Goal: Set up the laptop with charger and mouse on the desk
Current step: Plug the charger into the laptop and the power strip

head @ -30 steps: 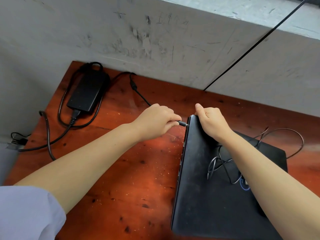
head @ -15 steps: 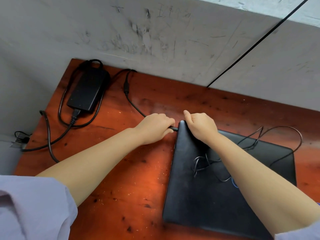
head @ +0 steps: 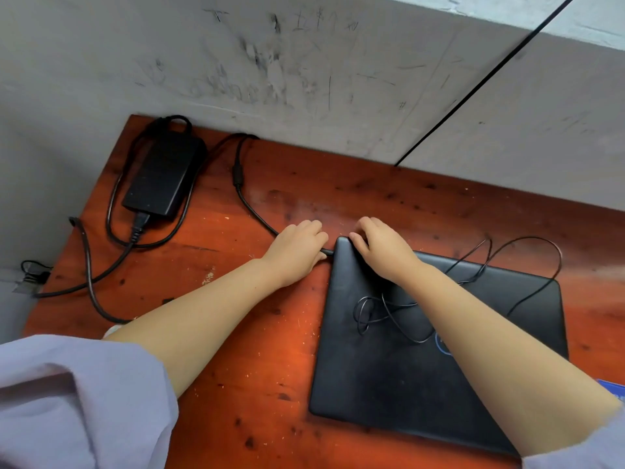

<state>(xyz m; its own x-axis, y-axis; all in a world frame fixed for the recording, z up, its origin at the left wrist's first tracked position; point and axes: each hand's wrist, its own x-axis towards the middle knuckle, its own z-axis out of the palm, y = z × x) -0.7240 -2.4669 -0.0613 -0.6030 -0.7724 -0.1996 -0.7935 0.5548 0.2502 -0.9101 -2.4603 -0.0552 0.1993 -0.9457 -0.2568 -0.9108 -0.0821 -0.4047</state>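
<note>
A thick black mains cable (head: 88, 265) trails off the left edge of the scuffed reddish-brown wooden desk (head: 236, 333), looping toward the black rectangular charger brick (head: 162, 177). The brick lies flat in the far left corner against the grey scratched wall (head: 270, 62), its long axis running from near-left to far-right; no label can be read on it. From its far end a thin black charger lead (head: 250, 204) curves round, passes a small cylindrical bump, and runs diagonally toward the near right into the left hand (head: 297, 250).

The left hand has its fingers curled round the lead's black barrel plug (head: 327, 252), pinching it; the plug points right, its tip at the left side edge of the closed matte-black laptop (head: 382, 377), near the far left corner. Whether it is fully seated cannot be told.

The right hand (head: 384, 247) rests on that same far left corner of the lid, fingers bent over the edge and gripping it, just beside the left hand but not touching it.

The laptop lies flat on the desk's right half, its long axis running left to right and slightly skewed. A blue ringed logo (head: 441, 343) on the lid is mostly hidden by the right forearm and unreadable. A thin black wire (head: 389, 309) lies in loose loops on the lid and arcs past the far right edge.
</note>
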